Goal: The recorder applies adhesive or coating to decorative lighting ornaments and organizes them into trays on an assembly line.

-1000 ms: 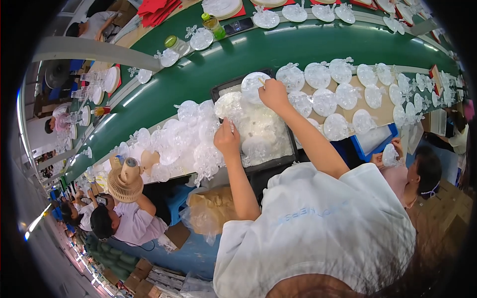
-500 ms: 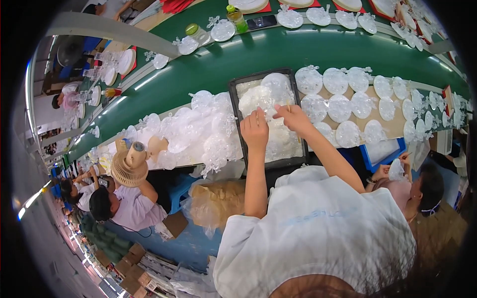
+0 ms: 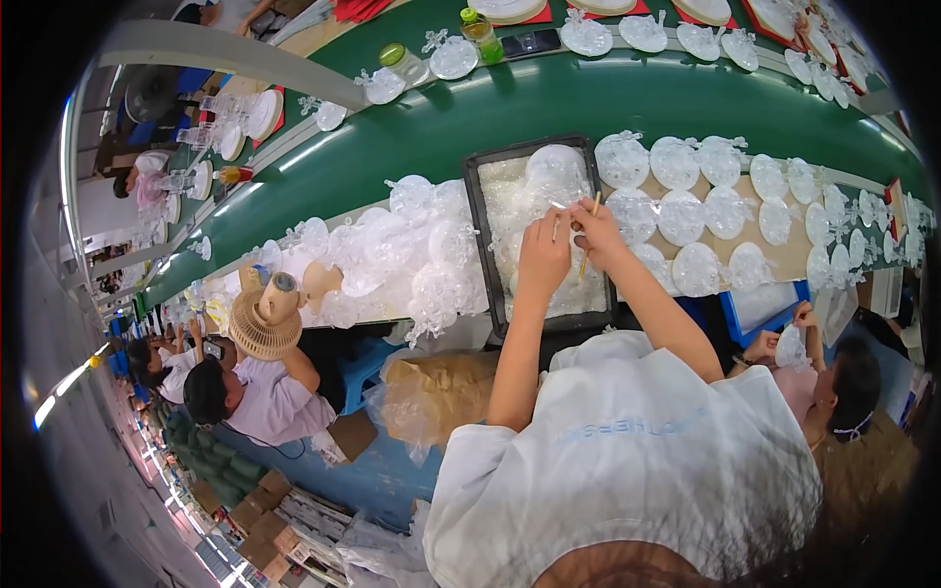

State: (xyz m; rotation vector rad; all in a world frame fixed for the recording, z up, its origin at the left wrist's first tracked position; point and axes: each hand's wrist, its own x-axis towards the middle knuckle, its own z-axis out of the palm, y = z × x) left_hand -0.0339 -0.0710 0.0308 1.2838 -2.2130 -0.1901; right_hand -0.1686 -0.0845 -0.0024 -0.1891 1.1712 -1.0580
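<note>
A black-rimmed tray [image 3: 477, 225] filled with clear and whitish pieces stands before me, a round translucent disc [image 3: 557, 169] at its far end. Above its middle, my left hand [image 3: 545, 250] is closed, its fingertips pinched together; what they grip is too small to make out. Right beside it, my right hand [image 3: 600, 235] is shut on a thin yellowish stick [image 3: 585, 263] that points down over the tray. The fingertips of both hands nearly meet just below the disc.
Clear round pieces lie heaped left of the tray [image 3: 368, 250] and in rows on a board to the right [image 3: 676, 216]. Beyond runs a green belt [image 3: 392, 147]. A beige fan [image 3: 267, 318] is at the left. People sit on both sides; a blue bin [image 3: 765, 309] is at the right.
My left hand has moved right and slightly up the tray, close to my right hand. The stick has swung more upright. The whole view has shifted slightly.
</note>
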